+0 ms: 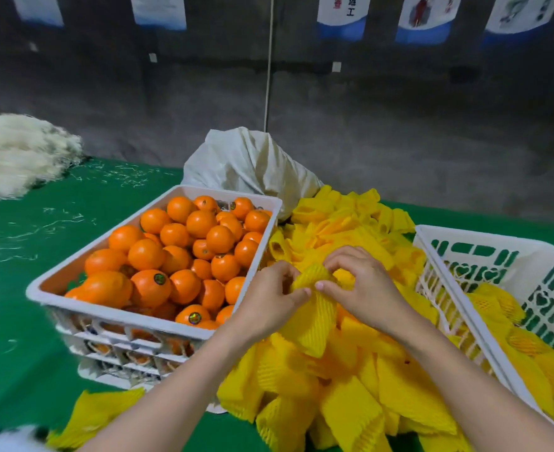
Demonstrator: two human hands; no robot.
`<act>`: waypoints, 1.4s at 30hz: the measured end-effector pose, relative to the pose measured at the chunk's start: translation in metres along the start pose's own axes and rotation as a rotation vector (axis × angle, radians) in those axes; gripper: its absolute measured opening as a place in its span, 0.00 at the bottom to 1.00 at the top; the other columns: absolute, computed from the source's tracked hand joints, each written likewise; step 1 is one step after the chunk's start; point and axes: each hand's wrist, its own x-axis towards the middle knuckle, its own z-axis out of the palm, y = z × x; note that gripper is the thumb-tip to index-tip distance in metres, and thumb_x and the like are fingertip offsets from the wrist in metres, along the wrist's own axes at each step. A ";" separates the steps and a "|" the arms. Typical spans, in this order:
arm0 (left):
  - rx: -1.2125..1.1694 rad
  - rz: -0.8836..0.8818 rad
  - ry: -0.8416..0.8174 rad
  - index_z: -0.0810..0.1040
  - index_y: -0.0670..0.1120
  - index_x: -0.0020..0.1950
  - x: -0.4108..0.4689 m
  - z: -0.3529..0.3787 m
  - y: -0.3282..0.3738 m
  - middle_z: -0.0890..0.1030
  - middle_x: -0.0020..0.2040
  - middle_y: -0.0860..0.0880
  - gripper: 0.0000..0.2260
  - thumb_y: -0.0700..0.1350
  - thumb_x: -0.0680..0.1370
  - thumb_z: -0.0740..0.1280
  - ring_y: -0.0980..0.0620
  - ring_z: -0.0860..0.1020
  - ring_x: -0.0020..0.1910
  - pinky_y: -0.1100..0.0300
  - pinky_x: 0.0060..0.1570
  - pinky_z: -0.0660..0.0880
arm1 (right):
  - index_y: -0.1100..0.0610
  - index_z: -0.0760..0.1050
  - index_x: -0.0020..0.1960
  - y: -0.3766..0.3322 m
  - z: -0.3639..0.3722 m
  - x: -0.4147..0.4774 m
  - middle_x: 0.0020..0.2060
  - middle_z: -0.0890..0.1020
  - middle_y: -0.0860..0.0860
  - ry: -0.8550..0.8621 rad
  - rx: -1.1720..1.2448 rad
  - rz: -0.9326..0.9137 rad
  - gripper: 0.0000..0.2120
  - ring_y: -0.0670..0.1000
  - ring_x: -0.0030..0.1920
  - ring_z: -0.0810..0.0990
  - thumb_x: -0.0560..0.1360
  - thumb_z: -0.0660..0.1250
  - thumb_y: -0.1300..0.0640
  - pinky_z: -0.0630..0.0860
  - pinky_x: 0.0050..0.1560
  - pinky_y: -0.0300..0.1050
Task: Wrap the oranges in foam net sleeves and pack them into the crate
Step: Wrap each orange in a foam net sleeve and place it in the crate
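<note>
Just ahead of the person, a table [41, 230] covered in green cloth runs back to a rough grey wall [399, 125], where a row of white-and-blue posters [341, 11] hangs along the top and a pale cord [269, 60] drops straight down. On the cloth to the left sits a white plastic crate [57, 283] heaped with bare oranges [171, 249], some carrying small round stickers. Behind it slumps a white woven sack [253, 161], and far left lies a pale fibrous heap [15, 151] with loose strands scattered over the green. A big pile of yellow foam sleeves [350, 396] spreads between that crate and a second white crate [464, 233] on the right, where sleeved fruit [510, 308] already lies. One stray sleeve [99, 409] rests near the table's front edge. Over the pile, the left grip [269, 298] and the right grip [363, 285] meet, both pinching the top of one yellow foam net sleeve [314, 318] with curled fingers and thumbs, so it hangs down between them. The sleeve's top bulges roundly, but I cannot tell whether an orange is inside it.
</note>
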 end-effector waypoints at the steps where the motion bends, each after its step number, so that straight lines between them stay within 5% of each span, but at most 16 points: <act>1: -0.009 -0.002 0.013 0.70 0.51 0.39 -0.001 -0.006 -0.004 0.71 0.32 0.55 0.11 0.43 0.73 0.72 0.58 0.67 0.31 0.64 0.30 0.61 | 0.63 0.78 0.43 -0.006 0.007 0.004 0.42 0.79 0.53 0.013 -0.008 -0.020 0.07 0.51 0.47 0.74 0.68 0.75 0.62 0.67 0.47 0.39; 6: -0.175 -0.018 -0.043 0.76 0.45 0.40 0.010 -0.051 -0.028 0.73 0.30 0.56 0.09 0.46 0.78 0.67 0.62 0.68 0.27 0.68 0.29 0.63 | 0.62 0.76 0.51 -0.023 0.035 0.027 0.41 0.78 0.50 0.030 0.040 -0.026 0.06 0.49 0.42 0.75 0.74 0.68 0.64 0.67 0.42 0.39; 9: -0.006 -0.133 0.122 0.77 0.37 0.51 0.044 -0.076 -0.061 0.80 0.45 0.43 0.11 0.44 0.81 0.62 0.50 0.78 0.44 0.53 0.43 0.75 | 0.61 0.75 0.52 -0.025 0.042 0.035 0.42 0.80 0.53 0.017 0.044 -0.012 0.05 0.51 0.41 0.75 0.76 0.65 0.64 0.67 0.41 0.41; 11: 0.208 -0.269 0.139 0.72 0.39 0.64 0.071 -0.088 -0.086 0.74 0.62 0.39 0.14 0.42 0.80 0.63 0.41 0.73 0.61 0.47 0.57 0.73 | 0.61 0.75 0.51 -0.025 0.043 0.039 0.42 0.80 0.55 -0.008 0.046 -0.008 0.04 0.53 0.42 0.76 0.77 0.64 0.64 0.68 0.43 0.45; 13: 0.355 -0.363 0.025 0.64 0.41 0.71 0.095 -0.089 -0.106 0.64 0.70 0.36 0.22 0.42 0.78 0.64 0.36 0.67 0.66 0.46 0.59 0.71 | 0.60 0.75 0.51 -0.024 0.042 0.042 0.42 0.80 0.55 -0.028 0.049 -0.005 0.04 0.54 0.43 0.76 0.77 0.63 0.64 0.69 0.44 0.46; 17: 0.476 -0.445 -0.090 0.53 0.48 0.77 0.123 -0.072 -0.128 0.51 0.74 0.35 0.32 0.44 0.77 0.67 0.33 0.72 0.61 0.48 0.56 0.75 | 0.59 0.75 0.52 -0.019 0.037 0.047 0.43 0.79 0.56 -0.071 0.058 0.016 0.05 0.54 0.44 0.76 0.79 0.61 0.62 0.71 0.45 0.50; 21: 0.420 -0.402 0.087 0.61 0.51 0.73 0.124 -0.059 -0.147 0.51 0.72 0.37 0.29 0.39 0.76 0.68 0.33 0.65 0.64 0.46 0.60 0.72 | 0.58 0.75 0.52 -0.015 0.033 0.048 0.43 0.79 0.53 -0.074 0.071 0.027 0.06 0.45 0.42 0.75 0.79 0.61 0.63 0.68 0.40 0.35; 24: 0.211 -0.407 0.163 0.65 0.51 0.71 0.123 -0.059 -0.141 0.58 0.70 0.39 0.29 0.40 0.73 0.73 0.35 0.67 0.64 0.47 0.59 0.73 | 0.60 0.75 0.52 -0.010 0.032 0.047 0.43 0.79 0.53 -0.108 0.115 0.071 0.06 0.43 0.41 0.74 0.79 0.60 0.64 0.66 0.40 0.33; 28: -0.529 -0.395 0.143 0.72 0.53 0.64 0.114 -0.069 -0.096 0.73 0.62 0.46 0.24 0.41 0.71 0.75 0.46 0.74 0.53 0.58 0.42 0.73 | 0.65 0.73 0.46 -0.007 0.029 0.050 0.42 0.77 0.61 -0.125 0.414 0.228 0.06 0.49 0.43 0.74 0.77 0.58 0.70 0.69 0.46 0.46; 32: -1.015 -0.409 -0.085 0.75 0.53 0.57 0.092 -0.062 -0.047 0.77 0.56 0.45 0.17 0.40 0.72 0.71 0.45 0.78 0.51 0.55 0.40 0.79 | 0.62 0.71 0.38 -0.014 0.023 0.046 0.33 0.74 0.52 -0.102 0.704 0.279 0.03 0.41 0.34 0.73 0.67 0.58 0.63 0.68 0.38 0.34; 38: -1.146 -0.522 -0.172 0.73 0.49 0.62 0.060 -0.018 0.000 0.79 0.50 0.40 0.16 0.39 0.75 0.67 0.46 0.79 0.41 0.53 0.41 0.77 | 0.63 0.75 0.44 -0.011 0.017 0.031 0.38 0.77 0.55 -0.052 1.078 0.465 0.13 0.49 0.41 0.75 0.72 0.52 0.73 0.70 0.46 0.43; 42: -1.248 -0.479 -0.141 0.64 0.34 0.71 0.056 0.005 0.007 0.77 0.47 0.45 0.18 0.34 0.81 0.55 0.64 0.75 0.24 0.72 0.28 0.71 | 0.66 0.73 0.50 -0.006 0.017 0.019 0.44 0.76 0.56 -0.102 1.063 0.560 0.16 0.54 0.50 0.71 0.72 0.49 0.74 0.66 0.54 0.47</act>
